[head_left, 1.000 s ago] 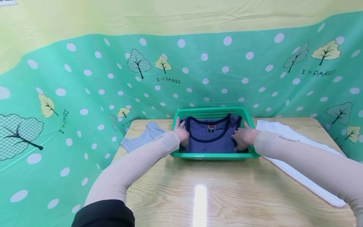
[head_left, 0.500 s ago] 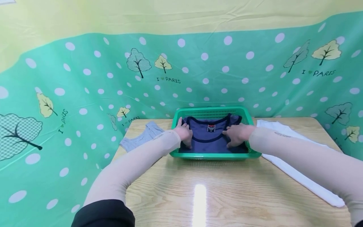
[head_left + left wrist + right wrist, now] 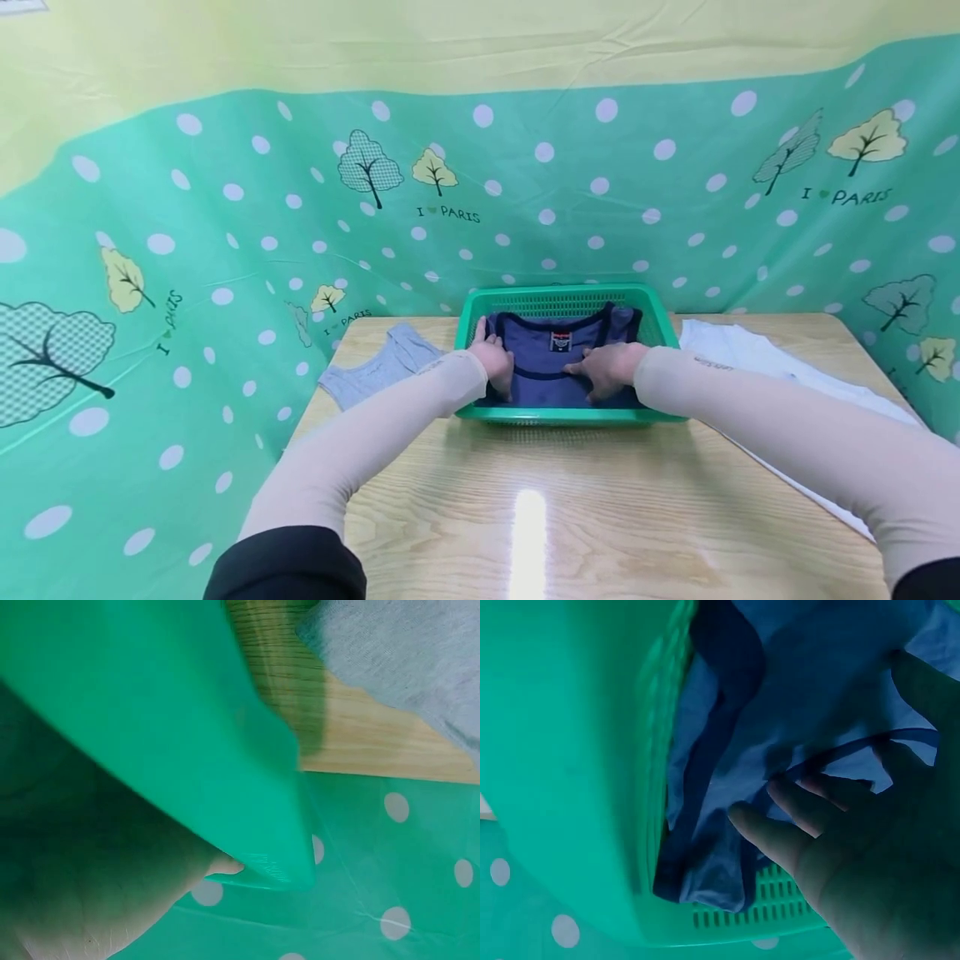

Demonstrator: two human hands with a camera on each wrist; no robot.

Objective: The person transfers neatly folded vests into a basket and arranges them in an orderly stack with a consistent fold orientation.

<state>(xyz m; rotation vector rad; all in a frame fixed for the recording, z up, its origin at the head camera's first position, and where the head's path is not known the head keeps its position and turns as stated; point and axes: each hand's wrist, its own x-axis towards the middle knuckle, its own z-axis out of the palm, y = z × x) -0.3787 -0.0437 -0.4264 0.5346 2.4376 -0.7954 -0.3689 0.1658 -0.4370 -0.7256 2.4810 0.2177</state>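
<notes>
A navy tank top (image 3: pixel 536 358) with dark trim and a neck label lies folded inside a green plastic basket (image 3: pixel 570 414). My left hand (image 3: pixel 497 367) reaches in at the basket's left side and rests on the shirt's left part. Over the front middle of the shirt is my right hand (image 3: pixel 606 367), its fingers spread and pointing left. In the right wrist view, the fingers of the right hand (image 3: pixel 862 847) touch or hover just over the dark neckline. Much of the left hand (image 3: pixel 97 900) is dark or hidden behind the basket rim (image 3: pixel 172 727) in the left wrist view.
A grey sleeveless top (image 3: pixel 378 362) lies left of the basket on the wooden table (image 3: pixel 600 508). White clothing (image 3: pixel 757 350) is spread on the right, partly under the right forearm. A green polka-dot cloth (image 3: pixel 540 183) hangs right behind the basket.
My right hand has moved left, from the basket's right side to the middle of the tank top. The left hand has shifted slightly right. The basket stays in place.
</notes>
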